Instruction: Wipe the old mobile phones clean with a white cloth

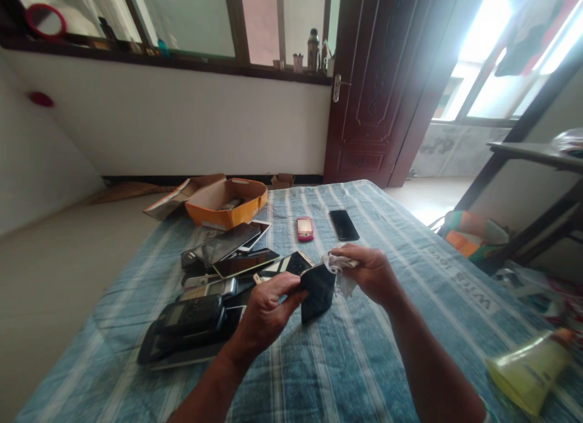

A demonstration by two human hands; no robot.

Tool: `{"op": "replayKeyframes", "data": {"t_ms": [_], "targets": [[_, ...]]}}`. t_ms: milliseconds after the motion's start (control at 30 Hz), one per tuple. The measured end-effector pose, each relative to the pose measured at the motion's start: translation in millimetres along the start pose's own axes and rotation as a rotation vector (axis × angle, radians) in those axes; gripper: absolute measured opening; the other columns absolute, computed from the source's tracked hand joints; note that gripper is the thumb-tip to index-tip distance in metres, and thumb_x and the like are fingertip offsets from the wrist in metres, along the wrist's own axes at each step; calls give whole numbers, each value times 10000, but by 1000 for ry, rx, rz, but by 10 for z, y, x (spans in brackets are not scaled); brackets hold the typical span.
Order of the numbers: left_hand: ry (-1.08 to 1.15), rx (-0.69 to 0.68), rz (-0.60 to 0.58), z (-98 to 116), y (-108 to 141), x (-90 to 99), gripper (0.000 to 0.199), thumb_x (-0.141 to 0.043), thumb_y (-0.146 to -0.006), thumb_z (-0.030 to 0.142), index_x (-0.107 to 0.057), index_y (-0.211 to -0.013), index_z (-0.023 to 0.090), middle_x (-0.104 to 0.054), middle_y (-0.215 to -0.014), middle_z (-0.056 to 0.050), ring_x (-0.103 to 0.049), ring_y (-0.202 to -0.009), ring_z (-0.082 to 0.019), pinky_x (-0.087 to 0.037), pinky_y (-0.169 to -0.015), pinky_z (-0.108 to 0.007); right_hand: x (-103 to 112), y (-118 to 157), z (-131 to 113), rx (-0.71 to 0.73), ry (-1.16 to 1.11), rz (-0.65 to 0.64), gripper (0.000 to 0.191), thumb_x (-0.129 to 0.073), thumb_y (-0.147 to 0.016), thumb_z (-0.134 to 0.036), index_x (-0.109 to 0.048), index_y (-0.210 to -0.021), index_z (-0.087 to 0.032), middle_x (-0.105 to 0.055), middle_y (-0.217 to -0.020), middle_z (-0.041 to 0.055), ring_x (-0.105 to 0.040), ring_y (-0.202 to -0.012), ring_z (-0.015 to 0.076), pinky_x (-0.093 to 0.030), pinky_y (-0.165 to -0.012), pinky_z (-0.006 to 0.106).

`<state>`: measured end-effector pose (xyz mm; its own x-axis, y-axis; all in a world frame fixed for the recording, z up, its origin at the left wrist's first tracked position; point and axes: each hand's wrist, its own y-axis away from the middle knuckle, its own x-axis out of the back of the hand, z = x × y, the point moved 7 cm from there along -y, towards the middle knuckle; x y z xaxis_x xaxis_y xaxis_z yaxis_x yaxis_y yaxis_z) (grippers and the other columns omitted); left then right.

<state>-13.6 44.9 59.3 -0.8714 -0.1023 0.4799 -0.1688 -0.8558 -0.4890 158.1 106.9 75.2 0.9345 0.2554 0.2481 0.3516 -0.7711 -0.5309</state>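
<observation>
A dark phone (317,294) is held on edge above the cloth-covered surface, its left side pinched between the thumb and fingers of my left hand (276,307). My right hand (371,271) is closed on a crumpled white wipe (342,268), which touches the phone's upper right corner. Just behind the held phone lies another phone (286,264) with a glossy face, partly covered by my left hand. Farther back are a small pink phone (305,229) and a black smartphone (344,225), lying flat and apart from each other.
Left of my hands is a pile of several old phones (195,316). An open orange box (228,213) with things inside stands behind it. A yellow translucent plastic item (523,371) lies at the right on the blue striped cloth (364,374). Beyond is a dark red door (364,95).
</observation>
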Motion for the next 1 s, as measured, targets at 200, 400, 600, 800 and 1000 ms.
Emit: {"op": "replayKeyframes", "data": {"t_ms": [200,400,600,800,1000], "targets": [[-22,-7,-18,54,10,-24,153,-570,-866,255,-651,-776,161,-627,-711,-8,-565,-638,-129,-462,-609,-224,-363,70,-482,301,360,-130,246,-514,-868,-103,-714,-979,-195,-679,-897,72,-623,-844,180,-493,-789,319],[-14,-26,-45,87,20,-30,148,-571,-865,248,-624,-757,164,-606,-705,4,-561,-642,-123,-452,-621,-218,-428,96,-515,338,387,-169,230,-526,-868,-93,-709,-970,-186,-678,-861,66,-613,-814,179,-478,-800,333],[-19,-11,-60,49,21,-40,131,-566,-873,229,-677,-848,163,-671,-801,-34,-626,-738,-156,-489,-698,-248,-176,26,-280,134,57,-134,189,-613,-833,-185,-748,-962,-217,-696,-868,47,-660,-812,164,-512,-722,263],[-28,-26,-29,15,23,-15,121,-585,-859,208,-699,-864,168,-692,-802,-36,-644,-743,-157,-499,-696,-242,-33,33,137,-119,-229,-24,181,-723,-732,-248,-766,-907,-231,-720,-866,34,-656,-825,186,-503,-751,304],[-51,-2,-8,-54,50,19,117,-598,-855,223,-695,-825,166,-692,-793,-33,-634,-725,-149,-490,-681,-229,-152,165,526,-338,-394,33,148,-735,-664,-275,-760,-769,-173,-669,-717,14,-564,-637,134,-427,-595,247]]}}
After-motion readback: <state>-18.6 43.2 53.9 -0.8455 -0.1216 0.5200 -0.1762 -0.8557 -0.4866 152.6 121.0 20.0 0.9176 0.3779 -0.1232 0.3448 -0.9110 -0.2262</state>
